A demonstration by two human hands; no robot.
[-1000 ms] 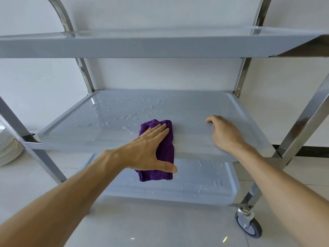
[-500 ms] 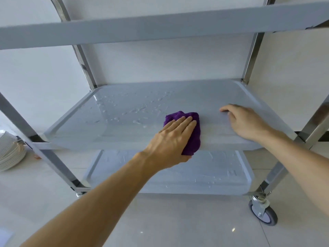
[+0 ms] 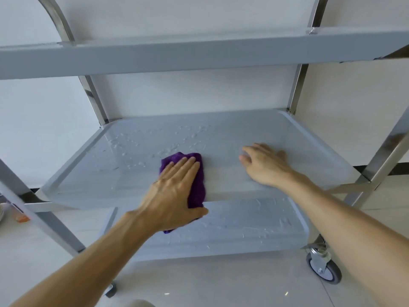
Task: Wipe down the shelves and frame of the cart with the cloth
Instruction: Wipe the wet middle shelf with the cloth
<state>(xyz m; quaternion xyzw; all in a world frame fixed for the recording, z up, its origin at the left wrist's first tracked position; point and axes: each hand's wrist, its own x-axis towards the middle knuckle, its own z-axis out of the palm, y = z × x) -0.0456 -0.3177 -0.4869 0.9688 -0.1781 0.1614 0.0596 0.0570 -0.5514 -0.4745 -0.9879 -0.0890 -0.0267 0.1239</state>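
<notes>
Head view: three-tier grey cart [image 3: 221, 56] on a pale tiled floor [image 3: 221, 284], against a white wall; middle shelf [image 3: 243, 134] taken as landmark; purple cloth [image 3: 197, 187] lying on that shelf near its front edge, draped partly over the lip; left hand [image 3: 174, 196] pressed flat on the cloth, fingers straight and close together, thumb hooked under the front edge against the hanging part; right hand [image 3: 263, 165] resting on the bare shelf just right of the cloth, apart from it, fingers loosely spread and slightly bent, holding nothing; water droplets [image 3: 168, 142] scattered behind and left of the cloth; top shelf [image 3: 155, 58] above, seen edge-on; bottom shelf [image 3: 254, 227] below, also streaked with wet marks; steel frame posts [image 3: 93, 100] at the corners; grey caster wheel [image 3: 325, 269] below the front right corner; small orange object [image 3: 22, 218] on the floor left of the shelf, too blurred to identify.
</notes>
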